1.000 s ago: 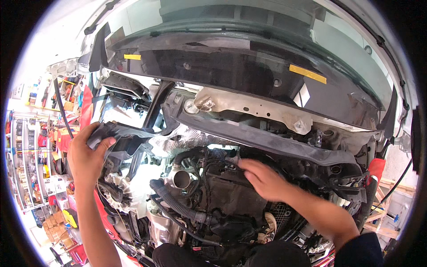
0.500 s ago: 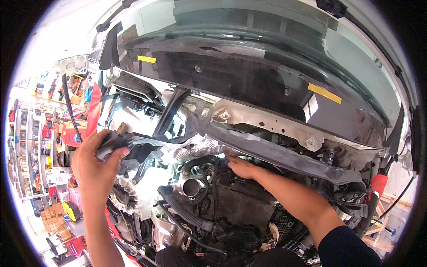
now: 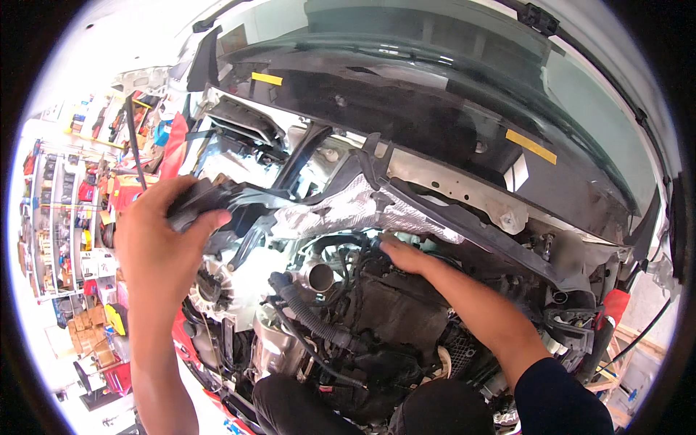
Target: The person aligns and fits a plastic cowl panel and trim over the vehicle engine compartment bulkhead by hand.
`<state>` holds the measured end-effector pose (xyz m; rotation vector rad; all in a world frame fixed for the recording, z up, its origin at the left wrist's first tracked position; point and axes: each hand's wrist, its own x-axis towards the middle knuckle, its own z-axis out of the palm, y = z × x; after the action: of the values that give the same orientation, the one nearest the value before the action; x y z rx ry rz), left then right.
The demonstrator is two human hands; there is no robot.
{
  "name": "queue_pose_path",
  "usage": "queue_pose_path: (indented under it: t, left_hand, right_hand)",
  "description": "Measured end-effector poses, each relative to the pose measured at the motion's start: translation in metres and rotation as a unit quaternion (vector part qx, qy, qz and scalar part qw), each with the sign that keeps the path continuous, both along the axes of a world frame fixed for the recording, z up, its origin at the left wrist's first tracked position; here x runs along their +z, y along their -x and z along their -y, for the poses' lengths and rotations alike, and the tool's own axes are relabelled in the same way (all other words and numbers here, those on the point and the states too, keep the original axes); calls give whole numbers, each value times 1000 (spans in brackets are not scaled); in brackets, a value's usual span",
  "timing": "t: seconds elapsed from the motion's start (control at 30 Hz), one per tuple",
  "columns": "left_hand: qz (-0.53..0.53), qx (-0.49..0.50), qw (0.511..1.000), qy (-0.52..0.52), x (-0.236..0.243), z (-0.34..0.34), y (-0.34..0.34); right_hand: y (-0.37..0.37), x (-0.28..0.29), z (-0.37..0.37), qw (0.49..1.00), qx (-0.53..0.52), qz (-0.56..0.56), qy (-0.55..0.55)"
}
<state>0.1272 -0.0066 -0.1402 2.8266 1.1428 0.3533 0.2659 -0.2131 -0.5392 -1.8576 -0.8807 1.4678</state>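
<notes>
My left hand (image 3: 170, 225) grips the left end of a long black plastic panel (image 3: 475, 239), whose underside carries crinkled silver foil shielding (image 3: 326, 210). This panel is tilted up below the windshield, over the engine bay. My right hand (image 3: 401, 254) reaches in just below the foil, among black hoses and wires (image 3: 341, 241); its fingertips are hidden there, so I cannot tell what they touch. Left of that hand are an open metal pipe mouth (image 3: 319, 277) and a ribbed grey hose (image 3: 308, 319).
The windshield (image 3: 406, 36) with two yellow tape strips (image 3: 531, 147) spans the top. Red pieces (image 3: 615, 306) flank the engine bay. Shelves of tools and boxes (image 3: 54, 203) stand at the left, a wooden frame (image 3: 620, 362) at the right. My dark-clothed knees show at the lower edge.
My left hand has raised the panel, tilting it so that more silver foil shows. My right hand has moved farther back beneath it. The view has shifted somewhat.
</notes>
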Motion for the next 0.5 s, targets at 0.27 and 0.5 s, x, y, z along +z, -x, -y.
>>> queue_pose_path:
  t: [0.27,0.5]
  left_hand:
    - [5,0,1000,-5,-6,-7,-3]
    - [-7,3,1000,7,-8,-9,-12]
  right_hand:
    - [-9,-49,-33,997,-22,12,73]
    - [-18,-80,-48,997,1,29,72]
